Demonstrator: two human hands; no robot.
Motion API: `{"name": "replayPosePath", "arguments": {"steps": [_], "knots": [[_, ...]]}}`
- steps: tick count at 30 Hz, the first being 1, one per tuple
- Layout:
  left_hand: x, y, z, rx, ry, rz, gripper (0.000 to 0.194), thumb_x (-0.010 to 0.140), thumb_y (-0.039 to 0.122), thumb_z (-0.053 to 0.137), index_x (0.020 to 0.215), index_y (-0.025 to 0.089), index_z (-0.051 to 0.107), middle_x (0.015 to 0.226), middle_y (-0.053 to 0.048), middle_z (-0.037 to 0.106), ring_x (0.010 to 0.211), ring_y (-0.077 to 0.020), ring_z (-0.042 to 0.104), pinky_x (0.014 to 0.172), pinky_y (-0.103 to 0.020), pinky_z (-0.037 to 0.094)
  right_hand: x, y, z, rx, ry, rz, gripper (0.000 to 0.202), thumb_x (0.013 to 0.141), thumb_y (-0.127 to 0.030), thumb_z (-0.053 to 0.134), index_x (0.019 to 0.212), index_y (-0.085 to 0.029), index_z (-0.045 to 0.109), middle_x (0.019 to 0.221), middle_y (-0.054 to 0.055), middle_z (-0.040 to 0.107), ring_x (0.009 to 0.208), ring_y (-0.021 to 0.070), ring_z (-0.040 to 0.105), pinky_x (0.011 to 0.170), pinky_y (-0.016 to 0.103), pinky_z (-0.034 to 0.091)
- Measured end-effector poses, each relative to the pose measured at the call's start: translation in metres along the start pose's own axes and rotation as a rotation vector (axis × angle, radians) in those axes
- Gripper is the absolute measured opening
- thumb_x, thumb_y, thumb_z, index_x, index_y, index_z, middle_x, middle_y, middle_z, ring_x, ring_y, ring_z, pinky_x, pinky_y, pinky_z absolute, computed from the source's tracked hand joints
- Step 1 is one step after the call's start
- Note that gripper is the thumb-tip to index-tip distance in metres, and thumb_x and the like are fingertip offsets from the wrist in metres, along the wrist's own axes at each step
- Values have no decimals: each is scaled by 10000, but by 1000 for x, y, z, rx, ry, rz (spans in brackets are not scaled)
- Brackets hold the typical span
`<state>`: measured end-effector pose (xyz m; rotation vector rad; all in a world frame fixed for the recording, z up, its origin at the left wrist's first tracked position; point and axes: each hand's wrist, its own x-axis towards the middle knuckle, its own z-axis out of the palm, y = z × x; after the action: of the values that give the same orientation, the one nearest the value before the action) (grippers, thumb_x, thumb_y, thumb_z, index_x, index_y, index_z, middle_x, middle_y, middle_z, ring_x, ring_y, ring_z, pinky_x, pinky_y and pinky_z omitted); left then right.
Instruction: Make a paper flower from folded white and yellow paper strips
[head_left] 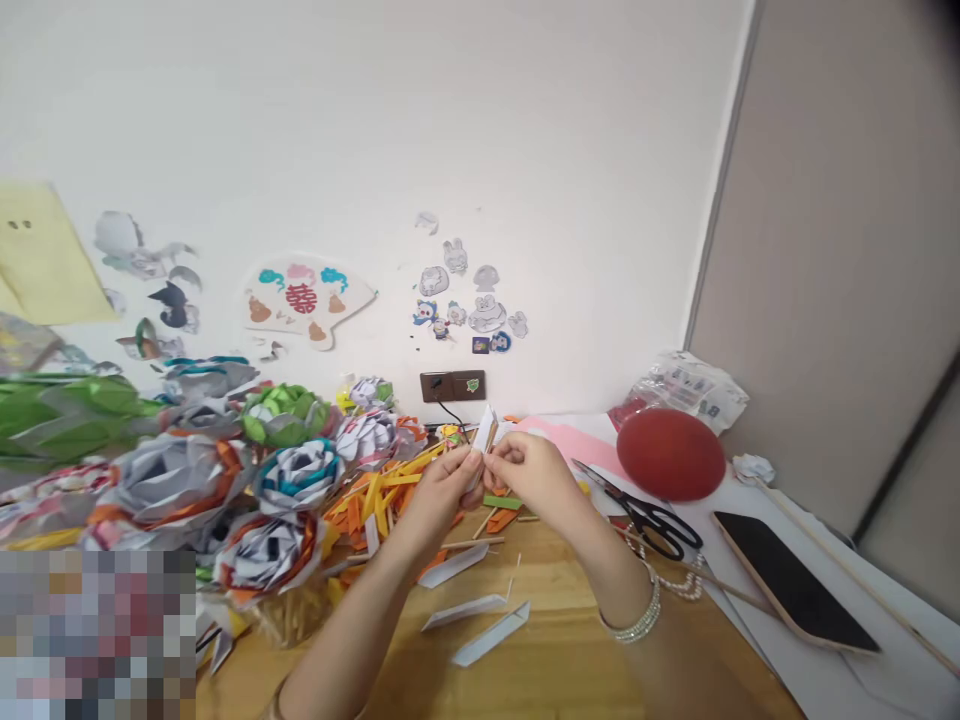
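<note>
My left hand [448,478] pinches a folded white paper piece [486,428] that stands up above the table. On the other side of it, the bent fingers of my right hand [525,465] are closed on its lower right edge. Below my hands, several folded white paper strips [492,633] lie on the wooden table [570,640]. A heap of folded orange and yellow paper pieces [382,497] spreads behind and beside my left hand. A green paper piece [501,502] lies just under my hands.
Large folded-paper flowers [251,550] crowd the left side. To the right are black-handled scissors [652,520], a bead string [679,580], a red oval object [671,453], a phone [795,580] and thin wooden sticks [847,570] on white paper. A wall socket [452,386] is behind.
</note>
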<state>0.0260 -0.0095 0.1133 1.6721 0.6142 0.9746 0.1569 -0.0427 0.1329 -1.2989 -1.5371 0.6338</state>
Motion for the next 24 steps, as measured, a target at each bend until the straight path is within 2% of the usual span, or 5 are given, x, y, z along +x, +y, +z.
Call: {"name": "replayPosePath", "arguments": {"steps": [4,6,14,20,24], "knots": [[12,2,19,-34,1,59,348,818,457,435,622,169,427,510,69,275,467,-70,216,464,-205,189,-5,-10,-19,-162,150,3,192,678,-170,518,496,-179,456,481,-45,508,456,85,428,452,193,304],[15,2,27,-58,17,73,357,821,457,441,611,170,408,510,73,266,469,-68,205,467,-204,185,-6,-10,-25,-179,152,4,175,665,-163,512,497,-179,465,479,-45,503,449,84,418,442,192,294],[19,4,33,-305,-52,54,319,853,383,449,648,140,479,539,65,332,462,-49,202,456,-184,190,-9,-6,-42,-21,39,-26,142,686,-173,499,544,-170,503,512,-33,543,463,80,454,473,189,331],[13,22,34,-433,-95,32,262,840,354,484,740,118,540,564,32,456,420,-24,220,422,-170,189,-17,-14,-60,199,-135,-5,182,726,-245,545,579,-170,468,449,-65,435,423,63,391,434,182,288],[8,36,39,-479,-117,30,244,830,358,502,789,121,545,540,37,472,394,-18,207,404,-163,191,-20,-15,-68,298,-217,-36,215,740,-291,575,603,-162,472,447,-70,422,433,58,393,436,175,280]]}}
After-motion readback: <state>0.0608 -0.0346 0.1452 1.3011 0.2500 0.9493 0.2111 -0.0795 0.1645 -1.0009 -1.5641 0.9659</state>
